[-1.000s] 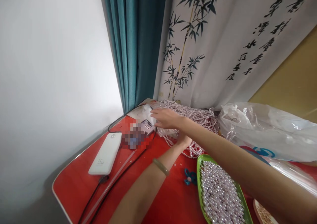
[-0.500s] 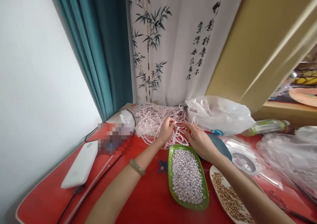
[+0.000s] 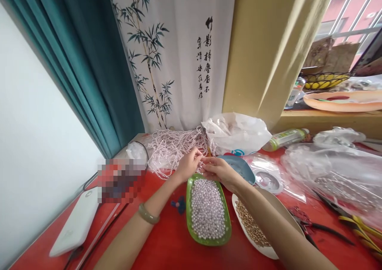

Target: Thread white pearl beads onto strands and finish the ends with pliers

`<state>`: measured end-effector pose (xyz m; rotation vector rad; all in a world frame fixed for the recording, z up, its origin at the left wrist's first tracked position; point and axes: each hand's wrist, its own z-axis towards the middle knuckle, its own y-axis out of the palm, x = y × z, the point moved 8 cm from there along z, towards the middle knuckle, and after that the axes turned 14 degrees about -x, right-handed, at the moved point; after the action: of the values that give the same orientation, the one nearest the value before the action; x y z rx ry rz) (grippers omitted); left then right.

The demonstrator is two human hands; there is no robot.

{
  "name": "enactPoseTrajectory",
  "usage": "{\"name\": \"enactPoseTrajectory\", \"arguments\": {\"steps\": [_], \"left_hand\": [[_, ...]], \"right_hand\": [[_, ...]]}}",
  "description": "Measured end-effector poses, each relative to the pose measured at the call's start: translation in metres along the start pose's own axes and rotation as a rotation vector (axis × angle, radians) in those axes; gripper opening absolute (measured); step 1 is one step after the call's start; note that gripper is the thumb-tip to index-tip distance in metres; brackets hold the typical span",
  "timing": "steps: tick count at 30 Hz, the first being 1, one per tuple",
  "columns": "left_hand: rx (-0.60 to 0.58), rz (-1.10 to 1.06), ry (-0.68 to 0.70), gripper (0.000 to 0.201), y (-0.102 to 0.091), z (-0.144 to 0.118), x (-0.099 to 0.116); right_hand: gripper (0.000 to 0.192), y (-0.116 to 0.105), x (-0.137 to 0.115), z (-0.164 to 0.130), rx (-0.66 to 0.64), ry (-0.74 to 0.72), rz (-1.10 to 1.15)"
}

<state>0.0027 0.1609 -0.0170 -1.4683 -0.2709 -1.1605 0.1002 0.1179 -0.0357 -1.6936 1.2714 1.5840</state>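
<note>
My left hand (image 3: 189, 164) is closed in a pinch on a strand of pearl beads (image 3: 199, 167), just beyond the green tray. My right hand (image 3: 220, 169) meets it from the right with fingers drawn together. Whatever sits in the right fingertips is too small to make out. Loose pearl beads (image 3: 208, 210) fill the green tray (image 3: 189, 222) below both hands. Behind the hands lies a tangled heap of pale pink bead strands (image 3: 176, 144). Gold beads (image 3: 252, 226) lie on a white plate (image 3: 270, 253), partly covered by my right forearm.
A blue-grey dish (image 3: 240, 168), a tape roll (image 3: 268, 182) and a white plastic bag (image 3: 238, 135) lie behind my right arm. Pliers (image 3: 328, 227) and more plastic bags (image 3: 334, 170) are at the right. A white power bank (image 3: 76, 222) and cables lie left; a small blue item (image 3: 179, 204) lies beside the tray.
The view has swung right, showing more of the window sill and the pliers. My right hand has come in to meet my left hand, and its fingers have closed together.
</note>
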Motion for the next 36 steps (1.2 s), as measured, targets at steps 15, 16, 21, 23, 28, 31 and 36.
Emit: {"name": "enactPoseTrajectory", "arguments": {"steps": [15,16,21,23,28,31,36], "left_hand": [[-0.041,-0.542,-0.033,0.018,0.021,-0.001,0.004],[-0.021,-0.541,-0.038,0.018,0.020,0.000,0.001],[0.107,-0.445,-0.092,0.014,0.000,0.000,-0.022],[0.115,-0.466,-0.090,0.015,-0.003,0.000,-0.024],[0.084,-0.624,0.035,0.018,0.000,0.000,-0.005],[0.112,-0.705,0.051,0.018,0.000,-0.002,-0.001],[-0.021,-0.836,-0.078,0.014,0.017,-0.004,-0.002]], "right_hand": [[0.021,-0.015,-0.045,-0.006,0.082,-0.484,-0.316],[0.022,-0.014,-0.048,-0.009,0.098,-0.500,-0.329],[0.024,-0.019,-0.060,-0.021,0.174,-0.517,-0.226],[0.025,-0.019,-0.063,-0.023,0.156,-0.516,-0.166],[0.025,-0.013,-0.063,-0.022,0.061,-0.480,-0.102],[0.023,-0.010,-0.067,-0.024,0.036,-0.493,-0.101],[0.021,-0.004,-0.080,-0.036,0.074,-0.589,-0.196]]}}
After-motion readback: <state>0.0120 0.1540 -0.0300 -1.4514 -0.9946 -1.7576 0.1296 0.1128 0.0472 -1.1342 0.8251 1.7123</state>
